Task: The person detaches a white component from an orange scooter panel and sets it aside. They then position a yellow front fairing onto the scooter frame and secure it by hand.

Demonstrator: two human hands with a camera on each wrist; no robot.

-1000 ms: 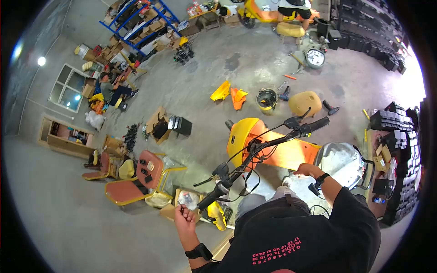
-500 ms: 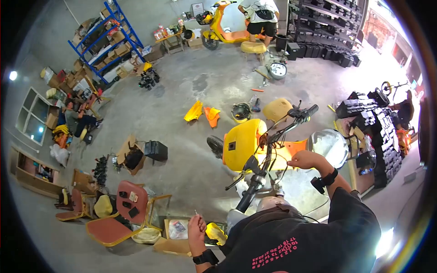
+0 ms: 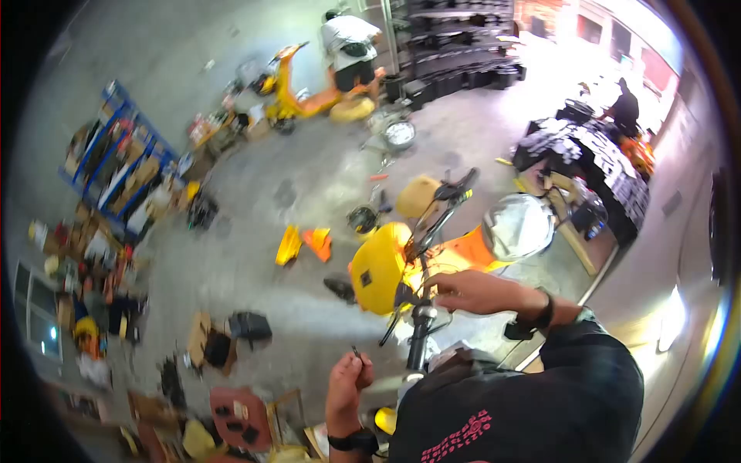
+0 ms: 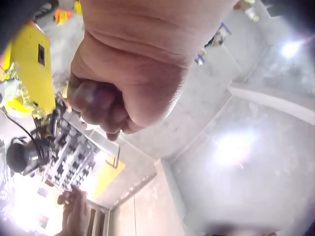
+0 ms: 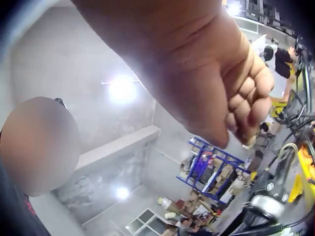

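The left hand [image 3: 347,380] is low in the middle of the head view. Its fingers are curled up, and it pinches a small dark thin bit [image 3: 356,352] that sticks up out of the top of the fist. I cannot tell what the bit is, because it is too small. In the left wrist view the same fist is closed tight.

The right hand [image 3: 463,292] is just right of the middle of the frame. It reaches to the left over the handlebar [image 3: 429,231] of a yellow scooter [image 3: 378,270]. In the right wrist view its fingers [image 5: 248,105] are curled in, but I cannot tell if they hold anything or touch the bar. The near grip [image 3: 417,339] of the bar points down, between the two hands. Both wrists wear a dark band.

A shiny silver round thing [image 3: 517,226] sits at the right of the scooter. Yellow and orange pieces [image 3: 302,244] lie on the gray floor [image 3: 255,193], to the left of the scooter. A blue shelf [image 3: 116,158] full of stuff stands at the left. A red chair [image 3: 241,417] is at the bottom left. At the top, another person [image 3: 347,46] stands by a second yellow scooter [image 3: 297,96].
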